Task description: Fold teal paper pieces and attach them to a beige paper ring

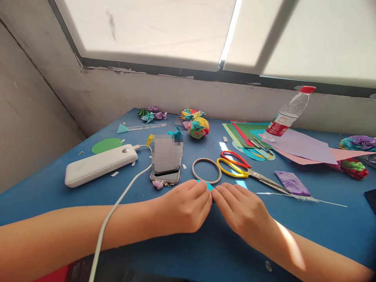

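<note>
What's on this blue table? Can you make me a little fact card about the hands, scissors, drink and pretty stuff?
Left hand: curled around turquoise paper
Right hand: fingertips at that paper's edge; exact grip hidden
Scissors: red and yellow handles, blades pointing right
Bottle: clear plastic, red cap, among colored paper sheets
Power bank: white, on the left; its white cable crosses the left forearm
Pretty stuff: multicolored ruffled paper ball, toward the back
</note>
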The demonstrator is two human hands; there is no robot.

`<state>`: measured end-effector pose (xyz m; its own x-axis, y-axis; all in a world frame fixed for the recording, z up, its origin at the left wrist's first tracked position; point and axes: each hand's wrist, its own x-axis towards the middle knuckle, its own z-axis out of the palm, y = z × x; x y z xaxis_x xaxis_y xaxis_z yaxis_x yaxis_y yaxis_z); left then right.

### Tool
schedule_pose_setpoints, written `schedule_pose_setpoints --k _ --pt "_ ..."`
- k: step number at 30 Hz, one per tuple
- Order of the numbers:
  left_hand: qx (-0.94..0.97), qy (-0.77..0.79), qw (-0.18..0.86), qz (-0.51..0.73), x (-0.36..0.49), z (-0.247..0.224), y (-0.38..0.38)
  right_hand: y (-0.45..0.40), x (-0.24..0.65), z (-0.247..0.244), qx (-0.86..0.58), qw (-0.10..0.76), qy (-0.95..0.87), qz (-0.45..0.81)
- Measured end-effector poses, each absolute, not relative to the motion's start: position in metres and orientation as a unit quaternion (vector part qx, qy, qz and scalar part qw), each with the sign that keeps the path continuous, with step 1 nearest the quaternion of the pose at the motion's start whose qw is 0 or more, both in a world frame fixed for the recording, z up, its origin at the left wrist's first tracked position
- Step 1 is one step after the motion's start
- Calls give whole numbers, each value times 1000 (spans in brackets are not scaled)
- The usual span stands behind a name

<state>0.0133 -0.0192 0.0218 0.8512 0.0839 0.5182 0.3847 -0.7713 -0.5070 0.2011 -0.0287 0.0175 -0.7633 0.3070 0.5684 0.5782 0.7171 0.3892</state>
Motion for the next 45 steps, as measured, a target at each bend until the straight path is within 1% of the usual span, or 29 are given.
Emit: schedule_pose_setpoints --k 8,15,18,24,33,40,45 --pt "-908 -121 316 -247 13 19 -17 -28 201 12 -253 221 -895 -295" --pt "-904 -100 330 -254 12 16 -16 -32 199 13 -257 223 -863 -374" --pt "-903 -105 335 -246 10 16 -15 -32 200 14 -244 226 -863 -380" --pt "-929 -167 240 -227 10 11 -8 -30 199 13 -252 192 -866 -386" --pt "-935 -153 202 -247 6 8 -3 -29 199 9 -272 179 -863 -387" --pt "-930 -137 236 -248 6 8 -2 -28 202 15 -255 206 -869 -371" --pt "-928 -136 242 -248 5 4 -2 -29 200 15 -250 194 -866 -387"
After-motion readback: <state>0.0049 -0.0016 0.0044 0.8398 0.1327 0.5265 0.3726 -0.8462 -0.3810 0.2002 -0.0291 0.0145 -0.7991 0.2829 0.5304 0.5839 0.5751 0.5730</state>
